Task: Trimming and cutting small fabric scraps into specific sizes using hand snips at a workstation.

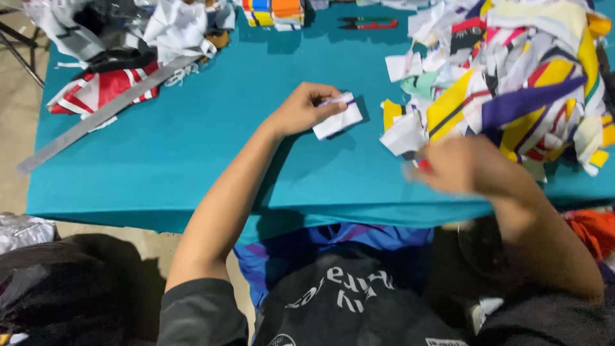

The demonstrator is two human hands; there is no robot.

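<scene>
Nearest the body, the right hand (462, 168) hovered at the front edge of the teal cloth-covered surface (192, 147), blurred with motion, something small and red showing at its fingers (424, 165); whether they were closed on it could not be told. Just beyond it lay the big heap of cut fabric scraps in white, yellow, purple and red (512, 83). Further in, the left hand (306, 109) pinned a small white folded fabric piece with a purple stripe (339, 118) flat on the surface, thumb and fingers pinched shut on its near-left corner. Holding that corner down firmly and keeping the piece flat would probably suit this sorting best. Farther off lay a long grey metal ruler (106, 112), then red-handled snips (366, 24) at the far edge
</scene>
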